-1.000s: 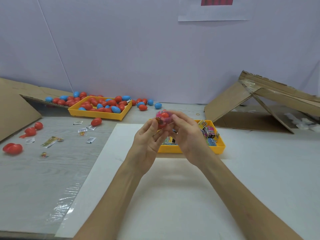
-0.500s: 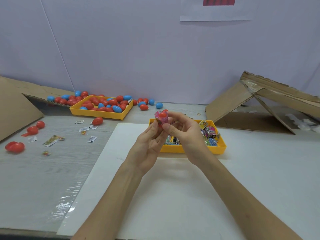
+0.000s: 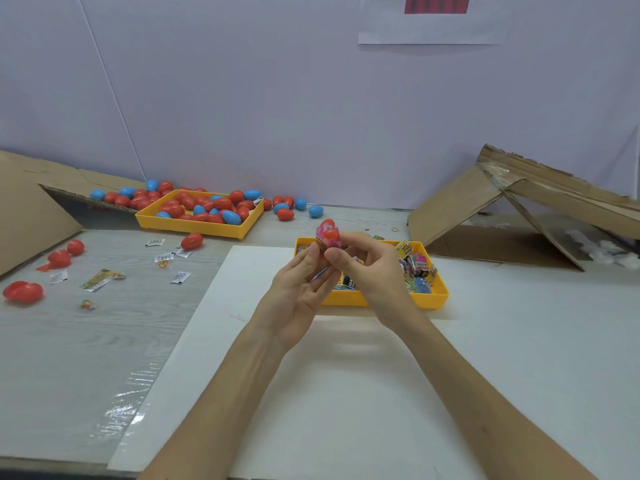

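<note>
Fingers [image 3: 333,255]: those of the left hand [image 3: 294,299] and the right hand [image 3: 374,275] meet at their tips and are clamped on the red egg [image 3: 329,233], pinching it from both sides.
Left hand: palm turned up and inward, with fingertips on the egg's lower left.
Right hand: reaches in from the right, with thumb and forefinger curled against the egg's lower right.
Red egg: held in the air over the left end of the near tray [image 3: 440,301], with its upper part standing clear of the fingertips.
Pink wrapper [image 3: 322,237]: lies against the egg's left side; whether it sits inside the egg or wraps around it cannot be told.
Near tray: yellow, resting on the white sheet [image 3: 311,393] and holding small printed packets [image 3: 417,268].
Far tray [image 3: 201,231]: yellow, at the back left of the bench [image 3: 69,341], piled with red and blue eggs; more eggs lie loose around it.
Loose egg [image 3: 191,241]: red, on the bench just in front of the far tray.
Open shells [image 3: 22,292]: red, at the bench's left edge, well apart from the hands.
Paper slips [image 3: 102,279]: scattered on the bench, left of the sheet.
Cardboard [image 3: 457,209]: folded flaps at the right rear, with another piece at the far left.
</note>
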### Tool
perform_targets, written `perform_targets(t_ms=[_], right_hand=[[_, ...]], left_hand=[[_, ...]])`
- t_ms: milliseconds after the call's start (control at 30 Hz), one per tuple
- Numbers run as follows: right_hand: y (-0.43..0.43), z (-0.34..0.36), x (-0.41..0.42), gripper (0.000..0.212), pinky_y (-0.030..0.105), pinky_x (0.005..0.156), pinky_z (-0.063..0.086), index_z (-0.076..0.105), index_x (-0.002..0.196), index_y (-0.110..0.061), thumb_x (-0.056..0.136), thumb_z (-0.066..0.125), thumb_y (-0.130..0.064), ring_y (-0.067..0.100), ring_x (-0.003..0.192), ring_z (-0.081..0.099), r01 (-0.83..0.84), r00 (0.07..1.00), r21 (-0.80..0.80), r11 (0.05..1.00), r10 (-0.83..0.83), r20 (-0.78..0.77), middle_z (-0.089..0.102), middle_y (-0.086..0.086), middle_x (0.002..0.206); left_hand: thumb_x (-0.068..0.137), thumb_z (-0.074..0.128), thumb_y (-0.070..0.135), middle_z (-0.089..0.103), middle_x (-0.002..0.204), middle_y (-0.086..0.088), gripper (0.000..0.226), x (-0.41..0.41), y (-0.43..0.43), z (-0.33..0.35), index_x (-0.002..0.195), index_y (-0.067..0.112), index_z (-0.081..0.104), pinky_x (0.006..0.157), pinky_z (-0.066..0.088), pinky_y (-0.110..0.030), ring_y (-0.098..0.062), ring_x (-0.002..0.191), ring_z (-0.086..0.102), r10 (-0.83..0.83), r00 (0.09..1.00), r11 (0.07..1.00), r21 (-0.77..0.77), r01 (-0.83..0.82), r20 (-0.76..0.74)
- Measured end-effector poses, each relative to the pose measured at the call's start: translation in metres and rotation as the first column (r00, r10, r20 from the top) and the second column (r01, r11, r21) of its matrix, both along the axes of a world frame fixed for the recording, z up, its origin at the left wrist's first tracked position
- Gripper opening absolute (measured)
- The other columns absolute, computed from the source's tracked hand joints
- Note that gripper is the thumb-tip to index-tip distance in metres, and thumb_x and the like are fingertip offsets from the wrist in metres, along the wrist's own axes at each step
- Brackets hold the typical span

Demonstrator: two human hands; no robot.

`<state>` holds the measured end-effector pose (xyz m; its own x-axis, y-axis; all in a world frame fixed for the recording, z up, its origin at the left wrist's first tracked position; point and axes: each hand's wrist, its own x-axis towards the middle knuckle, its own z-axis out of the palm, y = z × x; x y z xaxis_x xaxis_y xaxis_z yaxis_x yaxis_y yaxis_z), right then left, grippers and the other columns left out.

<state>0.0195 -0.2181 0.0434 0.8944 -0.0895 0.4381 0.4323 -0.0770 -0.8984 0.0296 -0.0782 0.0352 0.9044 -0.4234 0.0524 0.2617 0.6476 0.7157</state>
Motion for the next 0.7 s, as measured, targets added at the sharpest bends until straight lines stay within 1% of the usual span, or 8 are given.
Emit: perform_targets(t_ms=[67, 200, 267, 367, 433, 533, 633, 700], right_hand=[[-0.001, -0.002, 0.001, 0.037, 0.055, 0.087, 0.054, 0.077, 0.108, -0.019, 0.075, 0.077, -0.036, 0.039, 0.099, 0.060, 0.026, 0.999, -0.022, 0.999, -0.025, 0.020, 0.069, 0.009, 0.105], [-0.001, -0.005, 0.002, 0.029, 0.041, 0.076, 0.054, 0.077, 0.103, -0.022, 0.077, 0.079, -0.035, 0.036, 0.092, 0.061, 0.069, 0.997, -0.068, 0.995, -0.066, 0.047, 0.068, 0.002, 0.099], [0.000, -0.006, 0.002, 0.027, 0.038, 0.073, 0.056, 0.075, 0.106, -0.025, 0.080, 0.081, -0.031, 0.026, 0.086, 0.063, 0.090, 0.994, -0.087, 0.992, -0.083, 0.075, 0.067, 0.001, 0.099], [0.004, -0.008, 0.002, 0.036, 0.023, 0.072, 0.053, 0.068, 0.114, -0.027, 0.082, 0.082, -0.027, 0.012, 0.086, 0.067, 0.187, 0.968, -0.115, 0.976, -0.164, 0.188, 0.068, -0.005, 0.101], [0.007, -0.009, 0.001, 0.035, 0.025, 0.076, 0.054, 0.064, 0.114, -0.025, 0.083, 0.081, -0.026, 0.013, 0.091, 0.069, 0.259, 0.936, -0.134, 0.957, -0.214, 0.279, 0.070, -0.009, 0.104], [0.007, -0.013, 0.001, 0.033, 0.038, 0.081, 0.056, 0.066, 0.116, -0.020, 0.085, 0.079, -0.021, 0.016, 0.097, 0.069, 0.310, 0.892, -0.194, 0.931, -0.214, 0.398, 0.070, -0.004, 0.109], [0.006, -0.018, 0.002, 0.042, 0.041, 0.088, 0.056, 0.067, 0.124, -0.012, 0.084, 0.079, -0.014, 0.016, 0.111, 0.064, 0.340, 0.869, -0.267, 0.902, -0.192, 0.457, 0.068, 0.000, 0.119], [0.006, -0.019, 0.003, 0.043, 0.043, 0.093, 0.055, 0.067, 0.127, -0.009, 0.085, 0.077, -0.009, 0.014, 0.118, 0.062, 0.355, 0.857, -0.262, 0.898, -0.200, 0.474, 0.068, -0.002, 0.123]], left_hand=[[0.085, 0.067, 0.030, 0.073, 0.120, -0.011, 0.029, -0.001, -0.001, 0.000, 0.105, 0.015, 0.081, 0.083, 0.058, -0.023, -0.019, 0.112, 0.070, -0.015, 1.000, 1.000, -0.013, 0.014, -0.017], [0.087, 0.067, 0.027, 0.070, 0.126, -0.014, 0.029, 0.000, -0.002, -0.002, 0.108, 0.012, 0.079, 0.084, 0.059, -0.024, -0.021, 0.114, 0.069, -0.017, 0.998, 0.999, -0.033, 0.015, -0.062], [0.091, 0.063, 0.024, 0.069, 0.126, -0.015, 0.028, 0.000, -0.002, -0.003, 0.113, 0.012, 0.076, 0.088, 0.059, -0.026, -0.022, 0.114, 0.069, -0.020, 0.998, 0.999, -0.043, 0.017, -0.056], [0.095, 0.060, 0.023, 0.065, 0.133, -0.017, 0.040, 0.001, -0.002, -0.002, 0.131, 0.008, 0.063, 0.096, 0.056, -0.030, -0.024, 0.118, 0.067, -0.004, 0.997, 1.000, -0.027, 0.002, -0.078], [0.090, 0.065, 0.025, 0.063, 0.136, -0.019, 0.051, 0.002, -0.002, -0.003, 0.136, 0.004, 0.059, 0.099, 0.054, -0.032, -0.025, 0.122, 0.065, 0.016, 0.993, 1.000, -0.008, -0.017, -0.116], [0.088, 0.066, 0.026, 0.065, 0.132, -0.017, 0.044, 0.002, -0.003, -0.003, 0.125, 0.004, 0.068, 0.096, 0.056, -0.032, -0.026, 0.123, 0.063, 0.005, 0.988, 1.000, -0.005, -0.006, -0.156], [0.089, 0.067, 0.029, 0.065, 0.127, -0.018, 0.045, 0.004, -0.001, -0.004, 0.125, 0.002, 0.066, 0.096, 0.056, -0.032, -0.026, 0.128, 0.060, -0.001, 0.983, 1.000, -0.004, 0.000, -0.182], [0.091, 0.066, 0.031, 0.064, 0.128, -0.017, 0.044, 0.004, -0.001, -0.004, 0.126, 0.003, 0.067, 0.103, 0.052, -0.037, -0.026, 0.127, 0.060, -0.017, 0.986, 1.000, 0.016, 0.020, -0.167]])
